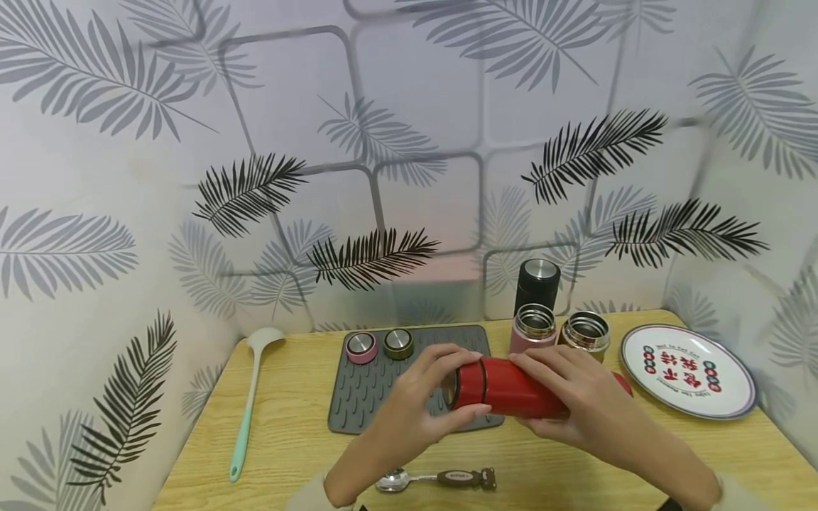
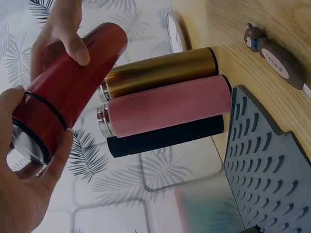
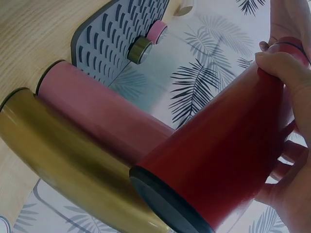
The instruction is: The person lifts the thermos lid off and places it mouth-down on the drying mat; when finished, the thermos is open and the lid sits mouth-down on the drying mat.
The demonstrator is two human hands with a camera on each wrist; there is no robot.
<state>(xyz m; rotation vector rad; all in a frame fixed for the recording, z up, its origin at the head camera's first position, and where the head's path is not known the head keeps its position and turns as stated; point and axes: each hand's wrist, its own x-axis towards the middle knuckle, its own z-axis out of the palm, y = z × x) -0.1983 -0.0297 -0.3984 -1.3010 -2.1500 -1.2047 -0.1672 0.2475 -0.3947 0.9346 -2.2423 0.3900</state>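
A red thermos [image 1: 527,390], tipped on its side above the table, is held in both hands. My left hand [image 1: 415,401] grips its lid [image 2: 34,116], thumb on one side and fingers on the other; the lid's silver top faces left. The right hand [image 1: 591,404] wraps around the body, whose dark base [image 3: 167,204] shows in the right wrist view. Behind the hands, a pink thermos [image 2: 167,107] and a gold thermos [image 2: 165,73] stand lidless, showing metal necks. A black thermos [image 1: 538,287] with its lid on stands at their back.
A grey drying mat [image 1: 358,394] bears a pink lid [image 1: 361,347] and an olive lid [image 1: 398,344]. Left of it lies a ladle [image 1: 248,408] with a mint handle. A bear-handled spoon [image 1: 447,478] lies in front. On the right, a white plate [image 1: 728,369] leans near the wall.
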